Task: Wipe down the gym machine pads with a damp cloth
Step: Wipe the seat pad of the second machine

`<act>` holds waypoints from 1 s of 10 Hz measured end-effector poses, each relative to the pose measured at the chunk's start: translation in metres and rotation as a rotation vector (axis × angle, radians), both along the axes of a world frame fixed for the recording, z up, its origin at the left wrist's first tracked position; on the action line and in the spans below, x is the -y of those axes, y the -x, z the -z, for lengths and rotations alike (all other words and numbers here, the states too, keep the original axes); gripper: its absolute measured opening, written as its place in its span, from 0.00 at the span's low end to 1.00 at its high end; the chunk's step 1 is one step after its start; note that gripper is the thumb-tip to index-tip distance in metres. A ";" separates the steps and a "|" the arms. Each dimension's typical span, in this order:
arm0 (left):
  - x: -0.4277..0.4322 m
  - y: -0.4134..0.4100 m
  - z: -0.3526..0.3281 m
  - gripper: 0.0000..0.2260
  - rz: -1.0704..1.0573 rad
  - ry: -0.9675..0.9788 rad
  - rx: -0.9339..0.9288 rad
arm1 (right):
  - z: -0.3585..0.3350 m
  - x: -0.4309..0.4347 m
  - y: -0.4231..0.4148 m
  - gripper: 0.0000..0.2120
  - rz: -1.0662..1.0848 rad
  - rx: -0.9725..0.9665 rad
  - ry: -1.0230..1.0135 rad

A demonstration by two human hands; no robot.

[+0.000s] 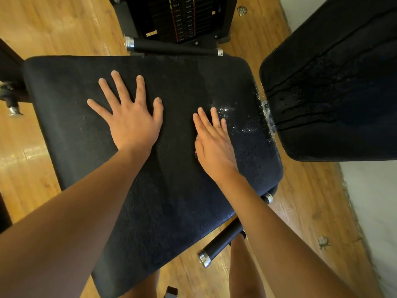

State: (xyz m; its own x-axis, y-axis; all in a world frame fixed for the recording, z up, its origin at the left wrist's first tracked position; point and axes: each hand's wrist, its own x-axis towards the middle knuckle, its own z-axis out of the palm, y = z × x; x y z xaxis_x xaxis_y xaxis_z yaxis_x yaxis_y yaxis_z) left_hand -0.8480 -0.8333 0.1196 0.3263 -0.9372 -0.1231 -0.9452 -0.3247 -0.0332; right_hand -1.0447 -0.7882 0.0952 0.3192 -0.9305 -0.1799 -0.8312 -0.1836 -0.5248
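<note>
A wide black seat pad (86, 134) fills the middle of the view. My left hand (131, 119) lies flat on it with fingers spread. My right hand (212, 143) rests on the pad's right part with straight fingers; a small pale and reddish bit shows under its thumb side, too hidden to identify. No cloth is plainly visible. Wet droplets (236, 119) glisten on the pad just beyond my right fingertips. A second black pad, the backrest (335, 89), stands at the right and shows wet streaks.
A weight stack (182, 18) stands behind the seat pad. Black handles with chrome ends stick out at the top (171, 47) and bottom right (221, 241). The floor (53, 24) is wood; a pale wall (373, 201) runs along the right.
</note>
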 end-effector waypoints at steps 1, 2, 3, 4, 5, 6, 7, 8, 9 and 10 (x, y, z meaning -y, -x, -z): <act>0.000 0.000 -0.001 0.30 0.001 0.000 0.000 | 0.001 -0.001 -0.001 0.26 0.010 0.006 0.008; 0.000 -0.001 -0.001 0.30 0.000 -0.003 0.005 | 0.000 -0.017 0.006 0.27 0.011 0.021 0.006; 0.001 0.000 0.000 0.30 0.002 -0.003 0.006 | 0.001 -0.040 0.018 0.26 0.005 0.037 0.009; 0.001 -0.001 0.001 0.30 0.004 0.006 0.003 | 0.005 -0.076 0.037 0.24 -0.028 0.037 0.055; 0.001 -0.002 0.002 0.30 0.006 0.013 0.007 | 0.007 -0.105 0.052 0.23 -0.035 0.048 0.105; 0.001 -0.002 0.002 0.30 0.004 0.013 0.009 | 0.007 -0.108 0.053 0.23 -0.020 0.049 0.122; 0.001 -0.002 0.002 0.30 0.004 0.019 0.003 | 0.006 -0.100 0.050 0.23 -0.042 0.037 0.134; 0.001 -0.002 0.003 0.30 0.005 0.017 0.009 | 0.004 -0.088 0.045 0.24 -0.045 0.022 0.114; 0.001 -0.003 0.003 0.30 0.002 0.022 0.006 | 0.002 -0.077 0.038 0.25 -0.017 0.020 0.089; 0.000 -0.002 0.002 0.30 0.004 0.019 0.009 | 0.002 -0.082 0.041 0.24 -0.012 0.028 0.088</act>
